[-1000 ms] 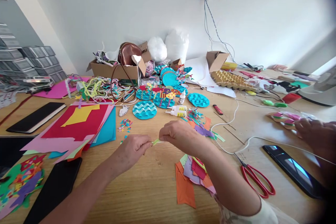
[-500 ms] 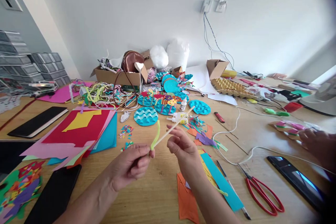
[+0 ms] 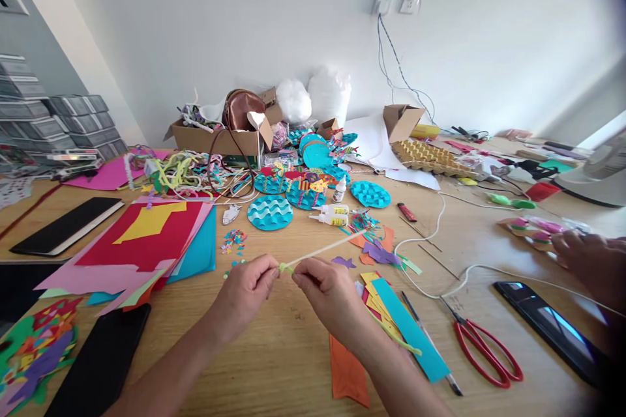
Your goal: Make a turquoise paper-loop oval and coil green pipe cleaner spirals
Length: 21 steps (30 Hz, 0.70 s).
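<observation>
My left hand [image 3: 247, 288] pinches the near end of a thin whitish stick [image 3: 325, 248], together with a yellow-green pipe cleaner [image 3: 286, 268] that is bent around it. My right hand [image 3: 330, 292] is closed on the pipe cleaner's other end, close beside the left fingertips. The stick slants up to the right, over the table and behind the right hand's knuckles. Under my right wrist lie an orange paper piece [image 3: 348, 374], yellow paper strips [image 3: 379, 300] and a blue strip [image 3: 411, 329]. Another yellow-green pipe cleaner [image 3: 408, 346] rests there.
Blue wavy discs [image 3: 270, 213] and glue bottles [image 3: 335, 214] stand ahead. Coloured sheets [image 3: 147, 234] are stacked left. Red-handled scissors [image 3: 489, 352], a phone [image 3: 542, 326] and a white cord [image 3: 440, 225] lie right. Another person's hand [image 3: 587, 260] is at the right edge.
My right hand has moved down and left to grip the pipe cleaner, which stood up before and now bends around the stick. The stick has tilted lower.
</observation>
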### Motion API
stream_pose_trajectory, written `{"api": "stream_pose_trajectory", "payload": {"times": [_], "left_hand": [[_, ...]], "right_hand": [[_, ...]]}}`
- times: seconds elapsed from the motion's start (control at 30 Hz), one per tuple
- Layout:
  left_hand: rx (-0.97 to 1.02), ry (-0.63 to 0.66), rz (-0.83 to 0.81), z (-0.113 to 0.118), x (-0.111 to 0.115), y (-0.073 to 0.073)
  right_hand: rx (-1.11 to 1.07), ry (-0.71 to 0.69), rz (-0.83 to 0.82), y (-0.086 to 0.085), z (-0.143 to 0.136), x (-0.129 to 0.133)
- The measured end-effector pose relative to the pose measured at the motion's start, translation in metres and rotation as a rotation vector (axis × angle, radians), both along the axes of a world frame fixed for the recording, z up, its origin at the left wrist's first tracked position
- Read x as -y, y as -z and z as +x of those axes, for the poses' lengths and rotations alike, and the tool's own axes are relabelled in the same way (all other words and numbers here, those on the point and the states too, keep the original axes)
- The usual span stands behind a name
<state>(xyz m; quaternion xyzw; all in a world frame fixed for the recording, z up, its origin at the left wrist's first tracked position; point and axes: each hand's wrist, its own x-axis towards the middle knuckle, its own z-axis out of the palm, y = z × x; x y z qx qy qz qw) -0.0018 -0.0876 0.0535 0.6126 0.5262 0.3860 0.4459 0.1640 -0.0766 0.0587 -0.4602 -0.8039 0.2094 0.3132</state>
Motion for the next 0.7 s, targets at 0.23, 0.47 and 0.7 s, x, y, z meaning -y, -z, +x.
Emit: {"api": "stream_pose_trajectory", "payload": {"times": [0.23,0.47,0.7], "left_hand": [[-0.405,-0.012,0.265,0.003,-0.005,0.008],[-0.539,0.156,0.233,-0.007,-0.005,-0.006],[-0.558,0.239,0.44,-0.016,-0.002,-0.004]], "right_hand": [[0.578,0.005,0.194,-0.018,-0.001,-0.002],[0.599,-0.243,0.269,-0.028,0.008,-0.019],[0.181,-0.343,-0.395,-0.029,0.015,-0.033]]}}
